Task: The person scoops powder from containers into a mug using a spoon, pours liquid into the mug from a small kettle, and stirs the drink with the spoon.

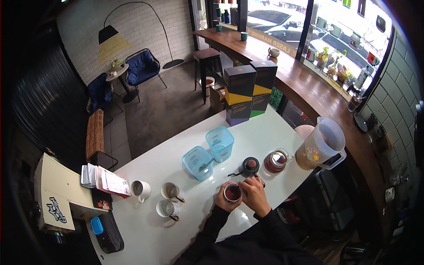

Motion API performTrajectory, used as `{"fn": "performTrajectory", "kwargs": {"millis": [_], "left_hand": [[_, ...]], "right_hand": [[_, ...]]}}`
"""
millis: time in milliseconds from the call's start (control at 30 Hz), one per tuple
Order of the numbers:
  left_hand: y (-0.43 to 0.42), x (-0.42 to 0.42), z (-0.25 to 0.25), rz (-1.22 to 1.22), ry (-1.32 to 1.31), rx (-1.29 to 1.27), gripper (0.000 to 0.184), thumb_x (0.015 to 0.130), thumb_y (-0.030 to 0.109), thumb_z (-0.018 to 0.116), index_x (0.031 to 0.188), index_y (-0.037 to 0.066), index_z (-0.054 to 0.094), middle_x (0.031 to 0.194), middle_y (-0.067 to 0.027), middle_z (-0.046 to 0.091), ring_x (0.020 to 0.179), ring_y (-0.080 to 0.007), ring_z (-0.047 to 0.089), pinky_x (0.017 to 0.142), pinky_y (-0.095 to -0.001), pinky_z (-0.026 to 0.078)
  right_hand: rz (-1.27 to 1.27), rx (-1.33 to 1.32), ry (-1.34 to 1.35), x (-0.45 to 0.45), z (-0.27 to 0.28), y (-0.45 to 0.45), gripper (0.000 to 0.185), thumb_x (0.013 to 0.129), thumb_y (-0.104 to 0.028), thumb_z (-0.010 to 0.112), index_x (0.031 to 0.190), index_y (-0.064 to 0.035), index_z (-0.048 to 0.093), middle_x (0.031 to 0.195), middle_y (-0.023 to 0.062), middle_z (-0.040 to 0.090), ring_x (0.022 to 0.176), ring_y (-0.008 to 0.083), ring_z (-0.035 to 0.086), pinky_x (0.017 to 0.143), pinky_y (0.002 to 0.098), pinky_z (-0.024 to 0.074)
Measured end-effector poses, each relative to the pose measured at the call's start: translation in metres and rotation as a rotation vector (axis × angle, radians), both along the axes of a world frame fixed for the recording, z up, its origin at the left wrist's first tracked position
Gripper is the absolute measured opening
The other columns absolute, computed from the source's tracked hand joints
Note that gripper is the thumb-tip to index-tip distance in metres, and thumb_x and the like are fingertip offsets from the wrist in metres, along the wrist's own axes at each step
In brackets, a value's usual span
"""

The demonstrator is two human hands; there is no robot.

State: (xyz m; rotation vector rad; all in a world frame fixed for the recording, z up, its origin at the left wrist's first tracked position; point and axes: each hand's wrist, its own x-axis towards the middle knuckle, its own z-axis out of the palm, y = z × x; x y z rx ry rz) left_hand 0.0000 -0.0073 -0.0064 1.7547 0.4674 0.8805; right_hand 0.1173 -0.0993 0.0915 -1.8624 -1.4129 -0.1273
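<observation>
My left hand (224, 202) is wrapped round a cup (232, 193) with dark reddish liquid in it, low at the centre of the view. My right hand (256, 194) is closed, its fingers at the cup's right rim; what they pinch, if anything, is too small to make out. Just beyond the hands stands a black dripper or small pot (250, 167) with something brown on top. To its right is a glass server (276, 160) of reddish-brown liquid, and farther right a large plastic pitcher (319, 143) with brown liquid.
Two blue translucent containers (197, 163) (220, 143) stand left of the black pot. Three mugs (140, 189) (170, 191) (166, 209) are on the white table's left part. Stacked dark boxes (251, 90) rise at its far edge. A cream machine (57, 194) stands far left.
</observation>
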Motion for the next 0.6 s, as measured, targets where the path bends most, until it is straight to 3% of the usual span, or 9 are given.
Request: {"fn": "performTrajectory", "kwargs": {"millis": [167,300,367,433,567,600], "left_hand": [[-0.001,0.001,-0.003,-0.001,-0.007,0.004,0.083,0.058,0.026,0.093,0.128,0.007,0.052,0.119,-0.012,0.065,0.108,-0.0245,0.066,0.093,-0.0369,0.054],[0.0,0.001,-0.003,-0.006,-0.012,-0.012,0.083,0.058,0.027,0.093,0.128,0.007,0.052,0.118,-0.0119,0.065,0.108,-0.0249,0.066,0.093,-0.0373,0.053],[0.0,0.0,-0.001,-0.006,-0.017,-0.006,0.084,0.058,0.027,0.093,0.128,0.006,0.052,0.118,-0.0119,0.065,0.108,-0.0249,0.066,0.093,-0.0374,0.053],[0.001,0.0,0.002,-0.017,-0.006,0.033,0.08,0.06,0.019,0.089,0.129,0.004,0.05,0.118,-0.0137,0.064,0.105,-0.0265,0.067,0.092,-0.0372,0.054],[0.0,0.001,-0.001,-0.01,-0.01,0.011,0.081,0.06,0.018,0.089,0.129,0.004,0.05,0.117,-0.0134,0.065,0.105,-0.0268,0.067,0.092,-0.0376,0.054],[0.0,0.001,-0.003,-0.009,-0.015,-0.003,0.084,0.059,0.025,0.092,0.129,0.005,0.05,0.118,-0.013,0.065,0.107,-0.026,0.066,0.093,-0.038,0.054]], "right_hand": [[0.138,-0.124,0.08,-0.001,0.0,-0.004,0.012,0.077,-0.001,0.067,0.088,-0.0046,0.069,0.077,0.0093,0.061,0.078,0.0286,0.06,0.078,0.0395,0.0436],[0.127,-0.06,0.119,-0.002,-0.007,0.004,0.013,0.076,-0.001,0.067,0.088,-0.005,0.069,0.078,0.0088,0.062,0.077,0.0286,0.06,0.079,0.0393,0.0435],[0.035,-0.002,0.043,-0.002,-0.005,0.007,0.013,0.076,-0.001,0.068,0.088,-0.0054,0.07,0.078,0.0083,0.062,0.076,0.0287,0.059,0.079,0.0393,0.0434],[0.02,-0.012,-0.005,0.0,-0.001,0.006,0.013,0.076,-0.001,0.068,0.088,-0.0055,0.07,0.078,0.0083,0.061,0.076,0.0288,0.059,0.079,0.0394,0.0434],[0.057,-0.139,-0.064,0.003,0.006,-0.002,0.013,0.076,-0.001,0.067,0.088,-0.0055,0.07,0.077,0.0082,0.061,0.075,0.029,0.059,0.078,0.0393,0.0435],[0.057,-0.14,-0.065,0.003,0.005,-0.002,0.013,0.076,-0.001,0.067,0.088,-0.0055,0.07,0.077,0.0082,0.061,0.075,0.029,0.059,0.078,0.0393,0.0435]]}}
